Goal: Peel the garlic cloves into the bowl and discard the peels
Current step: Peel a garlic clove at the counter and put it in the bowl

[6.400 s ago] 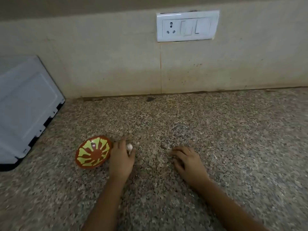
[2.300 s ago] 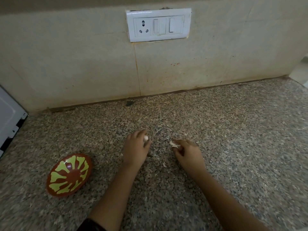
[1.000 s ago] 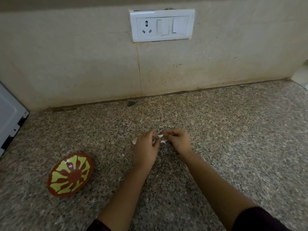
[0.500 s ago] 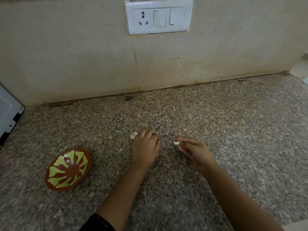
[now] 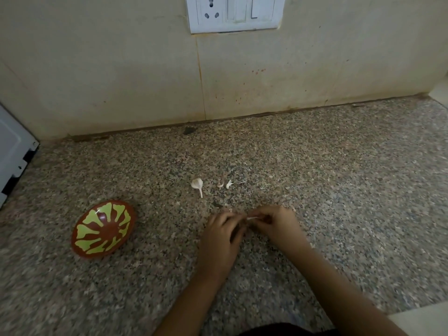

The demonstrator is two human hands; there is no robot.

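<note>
A small red-brown bowl (image 5: 103, 228) with a yellow-green pattern stands on the speckled granite counter (image 5: 339, 190), left of my hands. My left hand (image 5: 224, 235) and my right hand (image 5: 276, 223) meet fingertip to fingertip and pinch a small white garlic clove (image 5: 252, 218) between them; most of it is hidden by the fingers. Beyond the hands lies a white garlic piece with a stem (image 5: 197, 185), and to its right lie small white peel scraps (image 5: 226, 184).
A tiled wall with a white socket and switch plate (image 5: 234, 13) closes the back of the counter. A white appliance (image 5: 12, 154) stands at the far left. The counter's front edge shows at the lower right corner.
My hands have drawn back toward me and come together on the clove. The garlic piece my left hand covered now lies uncovered on the counter beyond them. The camera has tilted down.
</note>
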